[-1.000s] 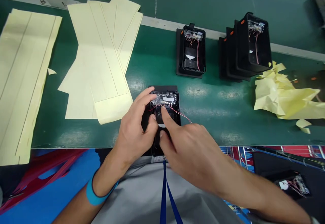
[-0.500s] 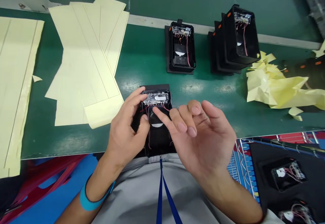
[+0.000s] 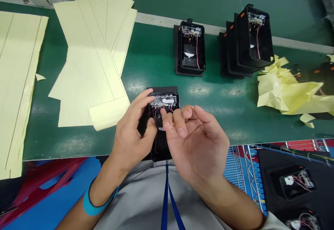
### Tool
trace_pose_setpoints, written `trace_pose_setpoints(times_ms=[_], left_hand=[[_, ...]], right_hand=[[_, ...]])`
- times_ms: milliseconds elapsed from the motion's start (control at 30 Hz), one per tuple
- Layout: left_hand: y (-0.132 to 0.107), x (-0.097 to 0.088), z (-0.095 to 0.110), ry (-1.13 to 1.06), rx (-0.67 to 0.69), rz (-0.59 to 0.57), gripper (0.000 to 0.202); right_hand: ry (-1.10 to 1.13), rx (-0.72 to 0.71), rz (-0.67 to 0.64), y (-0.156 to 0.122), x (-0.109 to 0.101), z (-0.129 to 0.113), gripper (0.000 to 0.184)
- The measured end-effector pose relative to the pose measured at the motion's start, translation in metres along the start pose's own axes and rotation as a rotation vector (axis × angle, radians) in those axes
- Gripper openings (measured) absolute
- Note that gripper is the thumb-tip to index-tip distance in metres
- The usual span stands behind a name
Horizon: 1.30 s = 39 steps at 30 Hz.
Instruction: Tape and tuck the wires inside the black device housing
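Observation:
A black plastic case (image 3: 162,143) lies at the table's front edge, its open side facing up. Inside its far end sits a circuit board (image 3: 164,100) with thin red and dark wires below it. My left hand (image 3: 135,129) holds the case by its left wall, fingertips at the board's left corner and thumb over the inside. My right hand (image 3: 194,136) is palm up over the case's right side, fingers loosely bent and apart. Its little finger reaches the wires just under the board; whether it presses on one I cannot tell. The right hand hides part of the case.
Another open black case (image 3: 191,49) stands farther back, with a stack of cases (image 3: 250,42) to its right. Yellow paper sheets (image 3: 91,63) lie at left, crumpled yellow paper (image 3: 287,91) at right. More wired cases (image 3: 297,183) rest on a lower rack at right.
My right hand has shifted left and its fingers have curled in more, with the little finger still at the wires. My left hand keeps its hold. The view has shifted slightly.

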<state>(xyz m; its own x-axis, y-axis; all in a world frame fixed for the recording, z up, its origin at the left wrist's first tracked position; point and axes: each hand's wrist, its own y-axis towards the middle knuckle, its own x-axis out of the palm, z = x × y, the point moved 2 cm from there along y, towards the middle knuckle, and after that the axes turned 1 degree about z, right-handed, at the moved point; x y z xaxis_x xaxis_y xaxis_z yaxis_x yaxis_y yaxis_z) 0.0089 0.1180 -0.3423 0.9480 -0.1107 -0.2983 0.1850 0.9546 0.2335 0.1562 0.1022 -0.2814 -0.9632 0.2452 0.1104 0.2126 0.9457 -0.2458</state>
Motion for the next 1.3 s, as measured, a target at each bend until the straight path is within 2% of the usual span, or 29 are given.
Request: trace_pose_setpoints(times_ms=[233, 400, 467, 567, 633, 900, 1300], left_hand=[[0.002, -0.002, 0.003, 0.001, 0.012, 0.003, 0.046], [0.002, -0.003, 0.006, 0.016, 0.027, -0.004, 0.045], [0.002, -0.003, 0.005, 0.019, 0.038, -0.007, 0.047], [0.000, -0.002, 0.003, 0.024, 0.032, -0.008, 0.050], [-0.001, -0.001, 0.002, 0.020, 0.022, -0.007, 0.052], [-0.002, -0.001, 0.001, 0.012, 0.011, -0.005, 0.055], [-0.001, 0.000, 0.000, 0.000, 0.020, -0.004, 0.056]], right_hand=[[0.116, 0.046, 0.045, -0.005, 0.010, 0.008, 0.037], [0.142, -0.018, 0.018, -0.005, 0.014, 0.010, 0.032], [0.265, -0.005, 0.006, -0.006, 0.015, 0.010, 0.031], [0.511, 0.100, -0.001, -0.012, 0.013, 0.009, 0.036], [0.585, 0.136, -0.007, -0.016, 0.008, 0.006, 0.040], [0.602, 0.066, -0.039, -0.016, -0.018, -0.002, 0.040], [0.595, 0.038, -0.058, -0.006, -0.018, 0.000, 0.040]])
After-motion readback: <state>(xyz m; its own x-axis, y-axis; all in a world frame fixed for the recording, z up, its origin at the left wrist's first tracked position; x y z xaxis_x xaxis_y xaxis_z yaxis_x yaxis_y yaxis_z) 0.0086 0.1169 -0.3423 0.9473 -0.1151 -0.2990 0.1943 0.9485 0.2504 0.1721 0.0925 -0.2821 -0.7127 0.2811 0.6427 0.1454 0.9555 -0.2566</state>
